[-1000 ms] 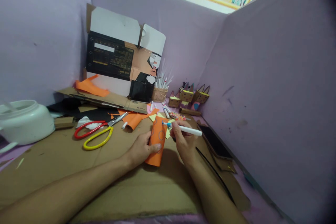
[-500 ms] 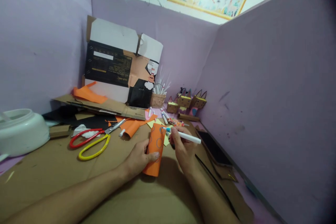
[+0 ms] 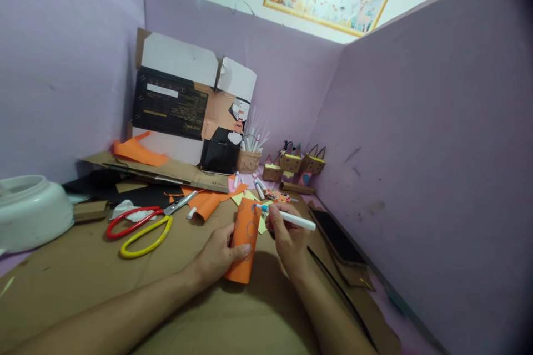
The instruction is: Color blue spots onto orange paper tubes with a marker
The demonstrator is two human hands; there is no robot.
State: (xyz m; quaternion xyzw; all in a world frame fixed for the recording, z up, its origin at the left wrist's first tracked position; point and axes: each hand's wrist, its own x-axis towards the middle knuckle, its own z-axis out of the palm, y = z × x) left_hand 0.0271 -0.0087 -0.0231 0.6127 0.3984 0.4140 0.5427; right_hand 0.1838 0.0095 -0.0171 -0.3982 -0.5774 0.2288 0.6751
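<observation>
An orange paper tube [image 3: 245,233], marked with several drawn circles, stands tilted over the cardboard sheet. My left hand [image 3: 220,252] is closed around its lower left side, with the thumb across the front. In my right hand [image 3: 289,241] is a white marker pen [image 3: 293,219] with a blue tip end. That tip meets the upper right part of the tube, at a circle with blue colour in it. My right fingers pinch the pen near its tip. The tube's back and most of my left fingers are hidden.
Red-and-yellow-handled scissors [image 3: 152,222] lie at left, near a white pot [image 3: 35,216]. Orange paper scraps [image 3: 208,205] and loose markers [image 3: 259,187] are behind the tube. A phone [image 3: 339,236] lies at right. Cardboard animal figures [image 3: 291,162] and a basket of pens [image 3: 249,161] stand at the back.
The camera view has shifted slightly. The marker tip has moved a little left onto the circle near the tube's top, where more blue shows. Both hands keep their holds.
</observation>
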